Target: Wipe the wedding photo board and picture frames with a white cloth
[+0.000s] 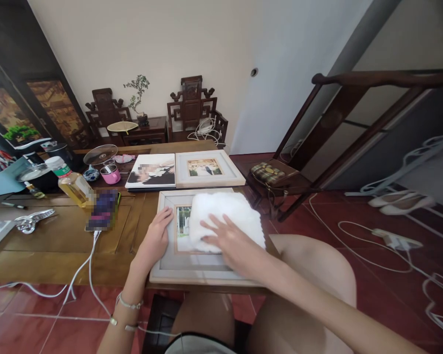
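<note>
A light wooden picture frame (166, 268) with a grey-white mat lies flat at the near right corner of the table. On its left edge rests my left hand (157, 238), fingers laid along the rim. My right hand (232, 241) lies flat with spread fingers on a white fluffy cloth (227, 209), pressing it against the frame's face. The cloth hides most of the picture (183, 223); only its left part, with green and white, shows. Behind it are a second framed photo (206, 168) and a white-covered picture panel (152, 169), side by side.
Left on the wooden table (59, 260) are a phone (102, 211) with a white cable, a bottle of yellow liquid (72, 182), a pink mug (110, 174) and silver scissors-like tool (33, 220). A dark wooden chair (310, 162) holding a plaid bag (268, 173) stands at right.
</note>
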`<state>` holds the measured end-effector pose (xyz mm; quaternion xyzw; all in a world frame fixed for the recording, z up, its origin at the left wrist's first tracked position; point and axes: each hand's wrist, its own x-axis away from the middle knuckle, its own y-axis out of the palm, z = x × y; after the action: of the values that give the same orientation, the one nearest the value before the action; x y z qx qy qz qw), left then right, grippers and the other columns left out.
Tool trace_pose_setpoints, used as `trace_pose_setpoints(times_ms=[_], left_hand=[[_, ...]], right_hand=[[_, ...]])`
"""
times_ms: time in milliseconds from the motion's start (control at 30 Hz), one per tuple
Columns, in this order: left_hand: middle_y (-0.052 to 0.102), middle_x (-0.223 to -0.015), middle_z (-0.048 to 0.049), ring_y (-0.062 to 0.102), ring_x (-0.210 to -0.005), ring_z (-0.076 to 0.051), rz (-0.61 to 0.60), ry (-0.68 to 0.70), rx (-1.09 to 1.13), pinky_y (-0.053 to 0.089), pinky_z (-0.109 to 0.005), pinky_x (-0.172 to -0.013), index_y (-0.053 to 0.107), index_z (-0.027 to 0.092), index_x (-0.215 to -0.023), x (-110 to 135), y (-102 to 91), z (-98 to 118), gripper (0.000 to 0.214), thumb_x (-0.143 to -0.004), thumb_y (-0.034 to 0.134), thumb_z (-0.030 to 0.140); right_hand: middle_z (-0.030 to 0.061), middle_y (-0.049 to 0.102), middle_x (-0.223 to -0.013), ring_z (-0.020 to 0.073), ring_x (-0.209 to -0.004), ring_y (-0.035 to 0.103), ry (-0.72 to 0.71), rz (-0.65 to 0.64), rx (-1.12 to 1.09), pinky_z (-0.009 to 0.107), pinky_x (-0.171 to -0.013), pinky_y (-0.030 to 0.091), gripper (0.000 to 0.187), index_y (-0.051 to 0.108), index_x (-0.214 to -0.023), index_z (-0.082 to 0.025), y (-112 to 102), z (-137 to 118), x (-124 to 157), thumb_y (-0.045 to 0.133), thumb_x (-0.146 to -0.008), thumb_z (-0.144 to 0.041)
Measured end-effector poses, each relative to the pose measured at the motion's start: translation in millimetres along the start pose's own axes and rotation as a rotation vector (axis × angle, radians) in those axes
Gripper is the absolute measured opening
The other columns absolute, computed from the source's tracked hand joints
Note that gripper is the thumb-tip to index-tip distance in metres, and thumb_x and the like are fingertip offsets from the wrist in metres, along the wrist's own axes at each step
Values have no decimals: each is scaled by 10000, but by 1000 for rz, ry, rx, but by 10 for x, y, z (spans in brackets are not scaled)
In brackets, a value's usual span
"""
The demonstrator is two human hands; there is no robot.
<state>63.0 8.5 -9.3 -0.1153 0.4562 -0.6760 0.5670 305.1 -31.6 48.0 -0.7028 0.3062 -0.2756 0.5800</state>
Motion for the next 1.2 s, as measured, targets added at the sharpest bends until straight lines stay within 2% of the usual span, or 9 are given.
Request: trace_pose_setpoints(times_ms=[133,267,367,500,633,733,933,1100,1200], left_hand=[[522,-1355,-138,404,-1329,-221,-4,-5,-22,314,-444,-1133,572,98,-1238,-4,9,2,528,-777,337,-5],[524,-1350,-148,407,-1327,-222,4,0,-33,313,-448,-1132,559,88,-1252,-8,11,9,535,-778,331,-7],[523,-1350,-154,407,-1327,-224,1,5,-26,313,-449,-1132,561,82,-1249,-6,7,11,528,-784,327,-6],[499,-1376,-141,393,-1336,-222,-19,7,-24,316,-449,-1130,556,97,-1254,5,-6,8,522,-795,327,0],[497,-1378,-141,381,-1344,-219,-25,-5,-13,309,-443,-1135,559,93,-1249,10,-17,12,503,-809,328,11],[506,-1369,-143,393,-1337,-221,-11,-7,6,312,-448,-1133,569,98,-1237,5,-13,19,477,-827,336,31],[516,-1356,-160,410,-1325,-223,15,-5,-4,330,-443,-1123,568,87,-1230,4,14,30,425,-870,342,84],[522,-1356,-137,406,-1328,-210,22,0,-11,325,-449,-1124,549,119,-1257,9,11,28,451,-865,331,68],[525,-1352,-140,407,-1327,-215,15,3,-3,320,-448,-1126,552,115,-1254,9,9,24,441,-876,327,83]], right_hand=[[71,396,-1459,324,-1378,228,-31,-133,-169,597,-1093,197,635,611,-1205,-238,-127,-348,468,419,-661,27],[24,393,-1461,308,-1378,233,-106,-185,-269,565,-1108,208,597,634,-1168,-269,-166,-542,600,432,-670,-8],[20,380,-1469,263,-1385,226,-95,-124,-259,528,-1124,201,665,603,-1210,-242,-93,-510,430,384,-648,37],[67,387,-1466,251,-1391,213,-53,29,-134,523,-1128,169,751,563,-1257,-199,13,-133,-37,386,-581,78],[105,323,-1494,318,-1400,150,99,206,91,649,-1081,115,781,511,-1309,-170,-13,367,-531,383,-591,109],[107,314,-1496,366,-1394,131,130,196,181,686,-1049,146,770,509,-1318,-164,-18,487,-708,384,-612,118],[98,323,-1494,401,-1380,148,-51,13,75,684,-1053,128,675,574,-1260,-189,86,-63,-296,454,-643,56],[44,325,-1495,350,-1391,149,-155,-168,-198,636,-1084,150,630,602,-1219,-248,-108,-593,287,444,-665,8],[14,331,-1491,307,-1399,143,-174,-182,-254,600,-1110,130,623,639,-1163,-252,-163,-688,401,411,-653,26]])
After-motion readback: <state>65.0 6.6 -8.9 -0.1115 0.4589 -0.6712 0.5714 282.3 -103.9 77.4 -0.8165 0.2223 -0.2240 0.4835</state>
